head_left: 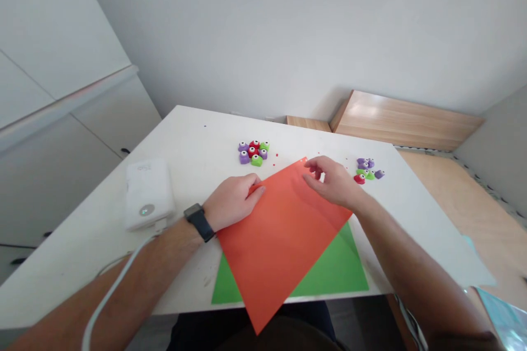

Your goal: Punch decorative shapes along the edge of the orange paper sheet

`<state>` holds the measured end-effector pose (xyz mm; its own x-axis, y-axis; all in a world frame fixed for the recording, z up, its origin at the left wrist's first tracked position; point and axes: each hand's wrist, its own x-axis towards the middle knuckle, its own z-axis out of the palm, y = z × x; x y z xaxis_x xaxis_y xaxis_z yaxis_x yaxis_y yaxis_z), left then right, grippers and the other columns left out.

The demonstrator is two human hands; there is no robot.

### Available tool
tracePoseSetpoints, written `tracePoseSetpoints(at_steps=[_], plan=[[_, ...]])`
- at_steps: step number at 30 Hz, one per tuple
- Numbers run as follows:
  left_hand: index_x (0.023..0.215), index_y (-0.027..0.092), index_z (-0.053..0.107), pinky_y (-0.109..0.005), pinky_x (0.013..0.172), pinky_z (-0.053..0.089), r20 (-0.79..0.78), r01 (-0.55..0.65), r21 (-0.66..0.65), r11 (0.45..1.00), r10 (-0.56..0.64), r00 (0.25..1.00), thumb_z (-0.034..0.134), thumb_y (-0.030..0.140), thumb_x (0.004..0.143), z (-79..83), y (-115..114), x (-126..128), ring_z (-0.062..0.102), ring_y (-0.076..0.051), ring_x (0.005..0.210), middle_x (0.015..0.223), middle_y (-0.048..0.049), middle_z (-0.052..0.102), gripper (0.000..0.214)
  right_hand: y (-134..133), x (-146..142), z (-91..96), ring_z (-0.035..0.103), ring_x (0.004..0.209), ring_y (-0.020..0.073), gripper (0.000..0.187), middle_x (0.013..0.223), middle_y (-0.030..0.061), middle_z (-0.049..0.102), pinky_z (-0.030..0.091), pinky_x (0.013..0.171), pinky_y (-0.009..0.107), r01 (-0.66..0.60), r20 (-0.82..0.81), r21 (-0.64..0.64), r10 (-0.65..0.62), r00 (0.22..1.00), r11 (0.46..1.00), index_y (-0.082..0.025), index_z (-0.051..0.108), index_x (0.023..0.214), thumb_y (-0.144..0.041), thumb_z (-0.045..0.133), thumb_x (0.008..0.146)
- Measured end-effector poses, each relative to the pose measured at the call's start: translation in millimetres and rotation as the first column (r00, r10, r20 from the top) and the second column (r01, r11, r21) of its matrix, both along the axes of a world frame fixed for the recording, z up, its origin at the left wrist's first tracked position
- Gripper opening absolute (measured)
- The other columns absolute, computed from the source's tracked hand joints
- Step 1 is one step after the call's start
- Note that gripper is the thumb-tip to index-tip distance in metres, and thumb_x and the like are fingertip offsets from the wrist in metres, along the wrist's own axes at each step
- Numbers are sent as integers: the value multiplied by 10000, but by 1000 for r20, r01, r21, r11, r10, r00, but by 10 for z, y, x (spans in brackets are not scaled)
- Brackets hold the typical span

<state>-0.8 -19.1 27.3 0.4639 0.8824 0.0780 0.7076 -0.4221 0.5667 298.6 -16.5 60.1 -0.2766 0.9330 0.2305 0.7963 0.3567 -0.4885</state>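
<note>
Orange sheet (284, 241) is covering much of the green sheet (335, 269) on the table (201, 164), near corner jutting past the edge. Left hand (234, 201) is pinching its left side, fingertips hidden underneath; right hand (335, 182) is curving by far corner, grip parted, contact unclear.

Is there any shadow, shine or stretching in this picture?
In the head view, a soft shadow falls on the orange sheet beside the right hand; in the head view, a pale sheen shows on the wooden panel; in the head view, the white table looks splayed toward the viewer, probably wide-angle stretching.
</note>
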Motion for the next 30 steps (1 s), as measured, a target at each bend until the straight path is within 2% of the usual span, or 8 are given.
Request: tracePoseSetpoints(at_steps=[2, 8, 11, 15, 19, 22, 25, 30], plan=[[906, 241, 626, -342, 691, 417, -5, 9, 11, 1000, -9, 1000, 467, 424, 1060, -2, 0, 4, 703, -242, 782, 849, -45, 752, 287, 84, -313, 53, 661, 845, 203, 254, 1019, 72, 714, 525, 823, 356, -69, 30, 0, 69, 997, 998, -212, 702, 1166, -346, 694, 950], [894, 240, 631, -354, 715, 431, -13, 30, 36, 999, -30, 999, 474, 404, 1057, -16, 7, 11, 717, -259, 810, 856, -63, 764, 279, 539, -1025, -5, 679, 960, 236, 336, 1139, 116, 712, 512, 913, 365, -97, 190, -13, 97, 977, 995, -191, 712, 1278, -385, 660, 1009], [913, 236, 641, -354, 718, 439, -12, 22, 44, 999, -22, 1000, 485, 402, 1054, -33, 16, 11, 729, -263, 831, 881, -76, 778, 268, 697, -1231, -62, 680, 1050, 273, 300, 1155, 137, 722, 504, 940, 377, -128, 294, -56, 139, 946, 990, -190, 736, 1202, -403, 682, 999], [910, 231, 643, -349, 723, 452, -6, 17, 40, 999, -17, 1000, 491, 396, 1056, -50, 16, 13, 739, -258, 849, 907, -87, 790, 268, 745, -1339, -131, 684, 1071, 280, 171, 1157, 148, 731, 507, 934, 377, -70, 355, -69, 90, 930, 995, -180, 734, 1105, -283, 654, 996], [902, 231, 637, -345, 721, 450, 4, 20, 36, 999, -21, 1000, 492, 377, 1056, -52, 8, 16, 736, -251, 839, 894, -84, 785, 257, 674, -1261, -158, 676, 1053, 257, 182, 1171, 133, 708, 513, 934, 375, -102, 248, -19, 103, 963, 995, -180, 701, 1156, -223, 624, 997], [879, 232, 623, -342, 702, 433, 11, 19, 33, 999, -19, 1000, 479, 376, 1061, -47, 5, 15, 719, -241, 802, 867, -75, 771, 273, 593, -1074, -126, 666, 991, 224, 177, 1190, 118, 683, 523, 929, 372, -92, 60, 49, 89, 994, 995, -197, 677, 1156, -247, 659, 987], [876, 231, 624, -341, 688, 418, 17, 9, 27, 1000, -9, 1000, 490, 381, 1053, -34, 4, 9, 703, -236, 774, 844, -67, 762, 268, 483, -787, -62, 664, 966, 205, 181, 1198, 93, 682, 541, 888, 365, -72, -140, 80, 82, 987, 994, -226, 656, 1154, -277, 656, 980], [880, 242, 621, -340, 694, 424, 33, 2, 10, 1000, -2, 999, 482, 401, 1056, -1, -15, -3, 706, -236, 794, 852, -50, 760, 275, 220, -250, 17, 669, 969, 202, 274, 1097, 54, 711, 551, 797, 338, -57, -350, -110, 15, 937, 992, -259, 616, 1188, -454, 660, 1002]])
